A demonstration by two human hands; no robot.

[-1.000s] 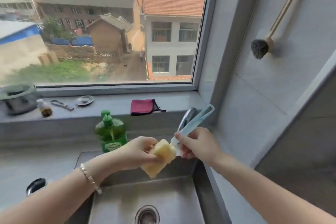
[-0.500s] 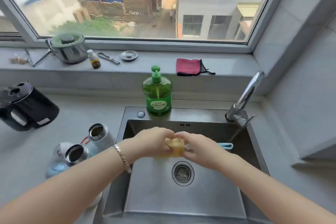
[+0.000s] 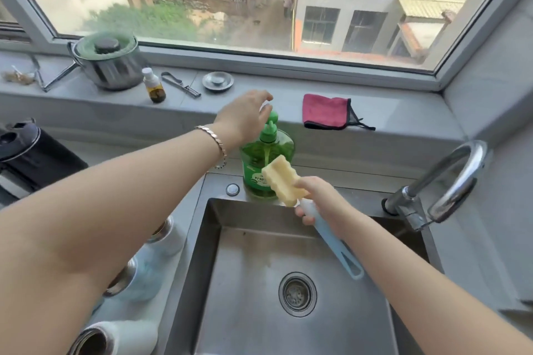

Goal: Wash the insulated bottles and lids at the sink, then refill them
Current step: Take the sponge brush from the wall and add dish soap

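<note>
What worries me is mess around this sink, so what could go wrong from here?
1. The left hand is over the pump of the green plastic soap bottle, which stands on the steel sink's rim; an off-centre press might tip it.
2. The right hand holds the blue-handled yellow sponge brush below the pump; soap may miss the sponge.
3. The left forearm passes over open steel insulated bottles; it could knock one.

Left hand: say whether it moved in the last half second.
Yes. The left hand let go of the sponge brush and moved from over the sink to the pump of the soap bottle.
</note>
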